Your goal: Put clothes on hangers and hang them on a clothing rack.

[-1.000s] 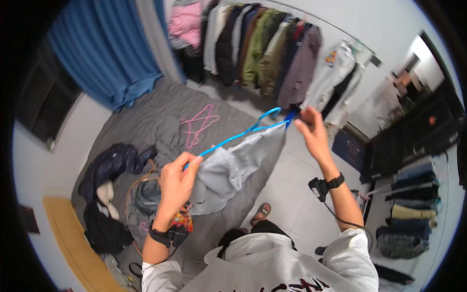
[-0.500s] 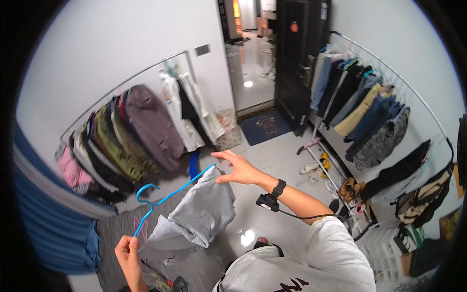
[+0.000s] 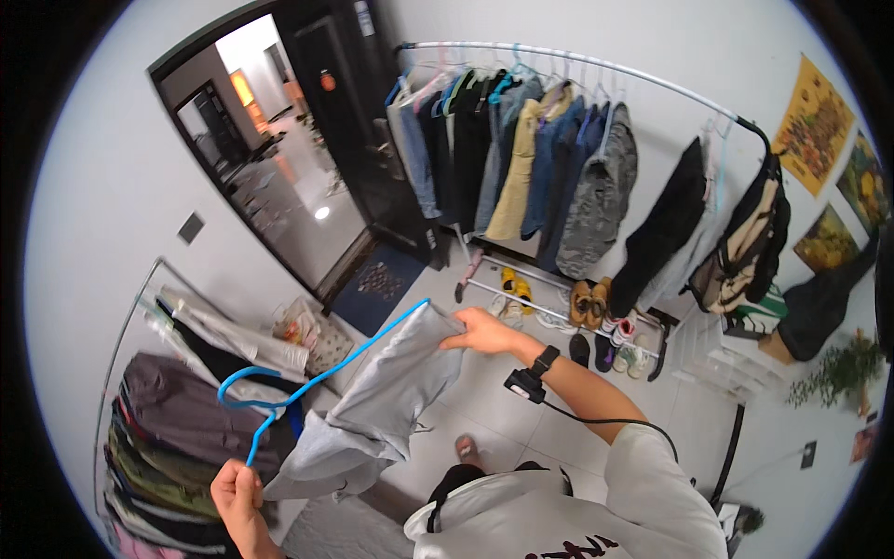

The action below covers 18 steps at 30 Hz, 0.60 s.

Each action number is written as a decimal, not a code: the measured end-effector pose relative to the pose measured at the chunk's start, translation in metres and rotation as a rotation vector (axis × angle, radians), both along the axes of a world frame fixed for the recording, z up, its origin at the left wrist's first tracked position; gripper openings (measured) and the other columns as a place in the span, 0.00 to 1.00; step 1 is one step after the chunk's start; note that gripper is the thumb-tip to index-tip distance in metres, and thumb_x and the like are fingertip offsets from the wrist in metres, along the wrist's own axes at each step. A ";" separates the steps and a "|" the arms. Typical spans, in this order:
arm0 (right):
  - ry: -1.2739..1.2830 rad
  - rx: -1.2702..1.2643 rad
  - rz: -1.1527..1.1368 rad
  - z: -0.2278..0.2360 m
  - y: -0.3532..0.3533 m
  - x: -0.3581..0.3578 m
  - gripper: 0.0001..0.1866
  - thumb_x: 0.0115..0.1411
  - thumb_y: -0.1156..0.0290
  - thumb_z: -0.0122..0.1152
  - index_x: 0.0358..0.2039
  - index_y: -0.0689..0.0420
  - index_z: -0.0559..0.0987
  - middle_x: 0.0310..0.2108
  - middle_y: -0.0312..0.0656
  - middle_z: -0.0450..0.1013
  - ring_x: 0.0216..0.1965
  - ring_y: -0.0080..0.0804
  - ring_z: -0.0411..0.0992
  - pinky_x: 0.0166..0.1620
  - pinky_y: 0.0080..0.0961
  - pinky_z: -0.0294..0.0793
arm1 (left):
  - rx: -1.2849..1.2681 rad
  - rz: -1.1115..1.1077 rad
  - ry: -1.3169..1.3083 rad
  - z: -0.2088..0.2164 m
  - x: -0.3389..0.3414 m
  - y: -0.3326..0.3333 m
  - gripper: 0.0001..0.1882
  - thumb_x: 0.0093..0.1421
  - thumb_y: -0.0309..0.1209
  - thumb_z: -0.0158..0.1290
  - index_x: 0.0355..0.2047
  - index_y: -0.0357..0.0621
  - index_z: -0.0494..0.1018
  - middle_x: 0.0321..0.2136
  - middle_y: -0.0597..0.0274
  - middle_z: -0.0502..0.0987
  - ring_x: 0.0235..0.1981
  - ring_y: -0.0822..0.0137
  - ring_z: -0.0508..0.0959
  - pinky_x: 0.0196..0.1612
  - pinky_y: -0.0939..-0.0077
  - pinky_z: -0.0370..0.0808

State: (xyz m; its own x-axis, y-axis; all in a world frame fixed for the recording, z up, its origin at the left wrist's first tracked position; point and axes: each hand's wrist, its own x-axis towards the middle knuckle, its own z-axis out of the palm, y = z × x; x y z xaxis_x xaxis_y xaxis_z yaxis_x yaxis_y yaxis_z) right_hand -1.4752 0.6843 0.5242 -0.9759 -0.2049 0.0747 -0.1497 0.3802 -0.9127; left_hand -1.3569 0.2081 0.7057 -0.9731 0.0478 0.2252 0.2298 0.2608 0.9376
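A bright blue clothes hanger slants up from lower left to upper right in front of me, its hook at the upper left. My left hand is closed round the hanger's lower left end, its fist beside the cloth. Over the hanger hangs a light grey garment with a soft waistband and a drawstring; its exact cut is hard to tell in the folds. Near the upper right end, my right hand grips the garment's edge between thumb and fingers. A dark band and a small cabled device sit on the right wrist.
On the right, a rack holds jeans and trousers, with several shoes below. Jackets hang on another rack at left. A dark door stands ajar by a blue doormat. Grey fabric lies below the garment.
The view has swung right toward the trouser rack. My right hand, spread beside the hanger's end before, has closed on the garment's edge. The left hand keeps its hold.
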 end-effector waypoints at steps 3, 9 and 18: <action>0.011 0.038 -0.174 -0.005 0.059 0.005 0.25 0.56 0.58 0.78 0.46 0.63 0.84 0.35 0.49 0.84 0.37 0.37 0.80 0.43 0.36 0.78 | 0.136 -0.295 -0.204 0.002 -0.066 0.045 0.16 0.72 0.38 0.58 0.29 0.40 0.73 0.16 0.74 0.65 0.14 0.83 0.55 0.19 0.80 0.47; 0.047 0.050 -0.419 0.005 0.178 0.026 0.25 0.56 0.63 0.78 0.52 0.59 0.83 0.46 0.46 0.84 0.50 0.38 0.80 0.57 0.33 0.75 | 0.169 -0.795 -0.375 0.023 -0.159 0.161 0.13 0.73 0.33 0.54 0.35 0.35 0.74 0.17 0.74 0.63 0.16 0.82 0.55 0.20 0.80 0.49; 0.176 -0.024 -1.184 0.013 0.359 0.075 0.37 0.59 0.58 0.74 0.65 0.59 0.71 0.57 0.55 0.77 0.60 0.48 0.75 0.63 0.38 0.72 | 0.346 -1.061 -0.374 0.044 -0.213 0.433 0.11 0.74 0.34 0.51 0.43 0.36 0.74 0.19 0.79 0.54 0.16 0.83 0.54 0.20 0.82 0.49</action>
